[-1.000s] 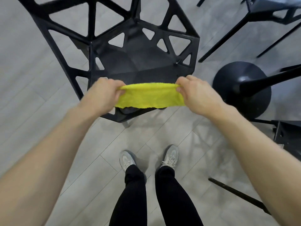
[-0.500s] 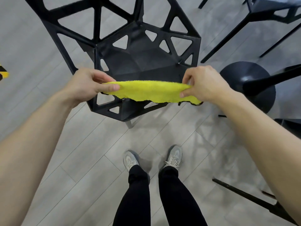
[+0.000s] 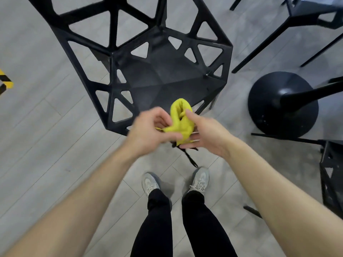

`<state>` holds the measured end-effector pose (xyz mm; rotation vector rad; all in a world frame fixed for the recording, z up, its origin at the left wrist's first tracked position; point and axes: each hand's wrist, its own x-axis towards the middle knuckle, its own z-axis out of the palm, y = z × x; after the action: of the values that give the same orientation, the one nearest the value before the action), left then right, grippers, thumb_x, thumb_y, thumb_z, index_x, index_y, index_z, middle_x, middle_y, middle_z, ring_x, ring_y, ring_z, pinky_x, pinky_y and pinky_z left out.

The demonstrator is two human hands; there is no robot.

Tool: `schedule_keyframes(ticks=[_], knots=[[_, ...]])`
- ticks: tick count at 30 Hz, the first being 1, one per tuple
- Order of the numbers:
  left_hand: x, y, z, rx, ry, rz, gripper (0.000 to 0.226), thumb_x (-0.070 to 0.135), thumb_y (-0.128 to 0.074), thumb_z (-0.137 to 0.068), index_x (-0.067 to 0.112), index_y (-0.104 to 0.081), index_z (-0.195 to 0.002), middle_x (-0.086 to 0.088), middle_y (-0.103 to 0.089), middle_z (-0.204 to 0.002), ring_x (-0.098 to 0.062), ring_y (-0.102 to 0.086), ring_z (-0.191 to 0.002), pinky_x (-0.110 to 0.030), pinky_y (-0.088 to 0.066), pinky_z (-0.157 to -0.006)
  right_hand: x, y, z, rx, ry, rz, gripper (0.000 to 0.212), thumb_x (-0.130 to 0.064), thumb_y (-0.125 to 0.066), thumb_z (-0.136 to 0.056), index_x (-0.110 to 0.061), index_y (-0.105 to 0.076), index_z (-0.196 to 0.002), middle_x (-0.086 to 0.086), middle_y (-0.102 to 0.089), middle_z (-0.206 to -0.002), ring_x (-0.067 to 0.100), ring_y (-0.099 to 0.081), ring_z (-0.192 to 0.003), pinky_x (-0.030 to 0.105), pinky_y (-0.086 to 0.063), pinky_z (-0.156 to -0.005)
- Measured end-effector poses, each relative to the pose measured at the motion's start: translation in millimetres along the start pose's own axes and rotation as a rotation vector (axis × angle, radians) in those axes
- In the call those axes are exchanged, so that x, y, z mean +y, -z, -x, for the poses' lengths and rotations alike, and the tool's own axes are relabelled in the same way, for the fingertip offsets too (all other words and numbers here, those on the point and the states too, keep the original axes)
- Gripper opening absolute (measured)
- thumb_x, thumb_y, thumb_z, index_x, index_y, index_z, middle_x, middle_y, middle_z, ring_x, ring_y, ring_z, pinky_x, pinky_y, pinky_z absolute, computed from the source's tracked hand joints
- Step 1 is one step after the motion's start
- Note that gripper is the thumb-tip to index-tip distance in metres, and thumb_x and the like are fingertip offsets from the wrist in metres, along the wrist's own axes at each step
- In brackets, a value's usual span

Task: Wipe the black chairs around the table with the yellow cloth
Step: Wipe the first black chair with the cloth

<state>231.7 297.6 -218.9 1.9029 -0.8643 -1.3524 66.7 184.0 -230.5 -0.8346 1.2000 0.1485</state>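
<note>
Grey plank flooring [image 3: 55, 145] filled the room underfoot, with a strip of yellow-and-black tape [image 3: 4, 81] at the left edge. On it stood a black chair [image 3: 152, 71] with a faceted seat and triangular cut-outs, directly ahead of the person's grey sneakers [image 3: 150, 183]. To the right sat a round black pedestal base [image 3: 283, 102], and parts of other black chairs [image 3: 304, 13] showed at the upper right and far right.

Both hands met just in front of the chair's near edge, with the yellow cloth [image 3: 181, 120] bunched between them and raised clear of the seat. The left hand [image 3: 148, 132], somewhat blurred, had its fingers curled and its thumb pressed onto the lower part of the cloth. The right hand [image 3: 204, 132] cupped the cloth from the other side, thumb along the top fold and fingers under the bundle. A dark edge of the cloth dangled below the hands.
</note>
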Motion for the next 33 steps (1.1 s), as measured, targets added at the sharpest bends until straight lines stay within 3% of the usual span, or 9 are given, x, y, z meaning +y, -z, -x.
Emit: schedule_keyframes(ticks=[3,6,9,12,15,20,25,30,33], knots=[[-14,-13,20,-0.186,-0.019,-0.018,0.017,0.005,-0.079,-0.086,0.020,-0.077,-0.095,0.001,-0.081,-0.103,-0.024,-0.079,-0.100,-0.054,-0.059,-0.101,9,-18,-9,0.145,0.145,0.415,0.028,-0.053,-0.074,-0.093,-0.025,-0.074,-0.098,-0.006,-0.078,-0.091,0.020,-0.075,-0.095,0.034,-0.060,-0.081],[-40,12,22,0.044,0.028,-0.026,0.032,-0.002,-0.068,-0.085,0.023,-0.074,-0.103,0.006,-0.080,-0.110,-0.017,-0.074,-0.109,-0.050,-0.057,-0.104,11,-23,-10,0.170,0.324,0.808,0.018,-0.037,-0.070,-0.095,-0.025,-0.064,-0.107,-0.002,-0.071,-0.096,0.027,-0.067,-0.098,0.040,-0.055,-0.083],[-51,37,11,0.047,-0.012,-0.335,0.081,0.022,-0.071,-0.068,0.045,-0.054,-0.144,0.015,-0.051,-0.155,-0.016,-0.043,-0.151,-0.046,-0.038,-0.124,-1,-29,7,-0.051,0.474,1.006,0.018,-0.038,-0.067,-0.100,-0.028,-0.063,-0.115,-0.006,-0.070,-0.096,0.022,-0.064,-0.093,0.038,-0.052,-0.081],[-42,44,-16,-0.139,0.027,-0.410,0.052,0.034,-0.069,-0.067,0.060,-0.063,-0.112,0.036,-0.062,-0.134,0.001,-0.056,-0.133,-0.050,-0.043,-0.117,-23,-16,16,-0.083,0.550,1.004,0.013,-0.035,-0.066,-0.101,-0.023,-0.063,-0.107,-0.005,-0.069,-0.091,0.019,-0.063,-0.087,0.036,-0.052,-0.077],[-41,43,-53,0.003,0.065,-0.309,0.032,0.038,-0.071,-0.075,0.039,-0.065,-0.106,0.014,-0.074,-0.107,-0.015,-0.069,-0.104,-0.050,-0.058,-0.095,-40,24,-15,0.152,0.480,0.986,0.022,-0.036,-0.065,-0.102,-0.015,-0.061,-0.105,0.003,-0.067,-0.091,0.025,-0.064,-0.088,0.044,-0.053,-0.078],[-98,21,-83,0.209,-0.085,-0.743,0.049,0.027,-0.066,-0.094,0.020,-0.056,-0.141,-0.007,-0.062,-0.130,-0.033,-0.057,-0.124,-0.050,-0.048,-0.107,-11,66,-114,0.714,0.487,1.005,0.064,-0.048,-0.063,-0.102,-0.011,-0.048,-0.152,0.014,-0.054,-0.148,0.036,-0.049,-0.139,0.047,-0.042,-0.115],[-186,21,-69,0.409,-0.070,-1.087,0.054,0.042,-0.043,-0.109,0.005,-0.049,-0.147,-0.018,-0.055,-0.138,-0.041,-0.050,-0.133,-0.054,-0.028,-0.126,53,-25,-185,0.658,0.797,1.296,0.071,-0.068,-0.040,-0.105,-0.025,-0.046,-0.160,0.019,-0.026,-0.173,0.036,-0.016,-0.163,0.058,-0.010,-0.131],[-226,62,-60,0.382,-0.092,-1.250,0.061,0.046,-0.034,-0.110,-0.005,-0.048,-0.140,-0.020,-0.057,-0.137,-0.038,-0.045,-0.145,-0.056,-0.015,-0.131,94,-134,-204,0.413,1.059,1.311,0.060,-0.053,-0.047,-0.109,-0.021,-0.048,-0.159,0.018,-0.029,-0.171,0.037,-0.021,-0.161,0.057,-0.019,-0.127],[-237,96,-52,0.341,-0.091,-1.269,0.076,0.054,-0.034,-0.106,-0.004,-0.040,-0.155,-0.020,-0.055,-0.145,-0.040,-0.042,-0.150,-0.059,-0.012,-0.132,86,-111,-207,0.219,1.205,1.482,0.059,-0.057,-0.048,-0.107,-0.025,-0.052,-0.156,0.016,-0.035,-0.170,0.038,-0.026,-0.159,0.058,-0.020,-0.126]])
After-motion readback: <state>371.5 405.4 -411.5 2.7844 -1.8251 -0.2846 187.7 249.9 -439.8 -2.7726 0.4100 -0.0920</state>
